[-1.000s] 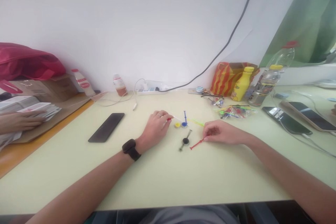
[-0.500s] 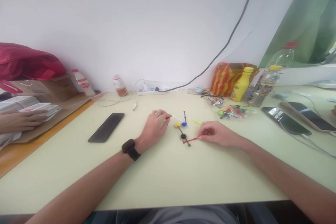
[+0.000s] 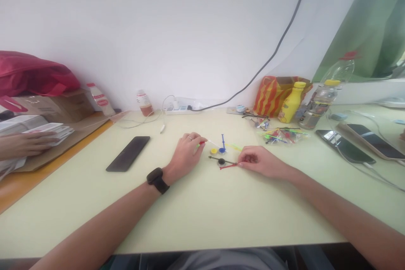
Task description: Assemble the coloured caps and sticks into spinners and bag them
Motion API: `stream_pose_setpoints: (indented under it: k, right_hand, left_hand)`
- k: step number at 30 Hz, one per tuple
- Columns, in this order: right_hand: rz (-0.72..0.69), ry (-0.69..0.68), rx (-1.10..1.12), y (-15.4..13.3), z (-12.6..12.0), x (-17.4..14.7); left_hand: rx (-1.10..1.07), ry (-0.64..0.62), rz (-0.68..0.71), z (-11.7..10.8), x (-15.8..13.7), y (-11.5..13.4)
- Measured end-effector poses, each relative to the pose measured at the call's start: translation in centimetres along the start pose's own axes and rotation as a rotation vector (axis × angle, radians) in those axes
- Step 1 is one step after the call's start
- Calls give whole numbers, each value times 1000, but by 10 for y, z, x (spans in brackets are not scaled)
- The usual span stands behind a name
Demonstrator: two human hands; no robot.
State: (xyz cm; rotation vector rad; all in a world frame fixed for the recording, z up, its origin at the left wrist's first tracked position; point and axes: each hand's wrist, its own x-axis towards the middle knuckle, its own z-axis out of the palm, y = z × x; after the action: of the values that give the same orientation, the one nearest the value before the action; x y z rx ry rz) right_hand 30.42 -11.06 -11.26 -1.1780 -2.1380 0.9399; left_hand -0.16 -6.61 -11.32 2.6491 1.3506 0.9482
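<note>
My left hand (image 3: 188,150), with a ring and a black watch, rests on the table, its fingers curled around a small red and green plastic piece (image 3: 201,143), mostly hidden. A white arrow (image 3: 214,144) extends from near its fingertips. Thumb and fingers of my right hand (image 3: 255,160) are closed at the end of a red plastic arrow (image 3: 227,167). Just beyond the red arrow lies a black arrow spinner (image 3: 221,161), one end close to my right fingertips. Between my hands are a blue arrow spinner (image 3: 222,150), a yellow disc (image 3: 214,151) and a yellow-green arrow (image 3: 233,147).
Bagged coloured arrows (image 3: 281,135) lie behind my right hand, near a yellow bottle (image 3: 292,103). Phones (image 3: 344,145) with cables are at right; a black phone (image 3: 128,154) is at left. Another person's hand (image 3: 30,144) rests on white boxes. A power strip (image 3: 182,110) stands by the wall.
The black arrow has turned from pointing steeply toward me to lying nearly level, one end now near my right fingertips. The red arrow has shifted slightly. My left hand has stayed put.
</note>
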Motion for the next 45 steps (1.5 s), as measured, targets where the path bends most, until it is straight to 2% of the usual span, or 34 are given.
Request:
stream_pose_setpoints:
  k: [12,22,27,30,34,39,42,45]
  right_hand:
    - [-14,64,-39,5,3,4]
    - [2,176,-63,18,2,11]
    - [32,224,-78,19,1,12]
    - [24,173,-56,15,-1,8]
    - [12,8,-63,7,-11,0]
    - [33,-148,64,-8,-19,-8]
    - [13,-149,251,-18,-9,-8]
    - [-7,-63,424,-23,11,-6]
  left_hand:
    - [-3,1,-1,2,0,-2]
    - [-14,3,4,1,1,-1]
    - [-118,8,-24,-1,0,5]
    - [-246,-8,-32,-3,-2,11]
    - [-440,-122,-15,-5,-4,20]
    - [-684,-258,-143,-3,-8,29]
    - [-782,-316,-192,1,-11,32]
    - [-853,-398,-175,3,-14,34]
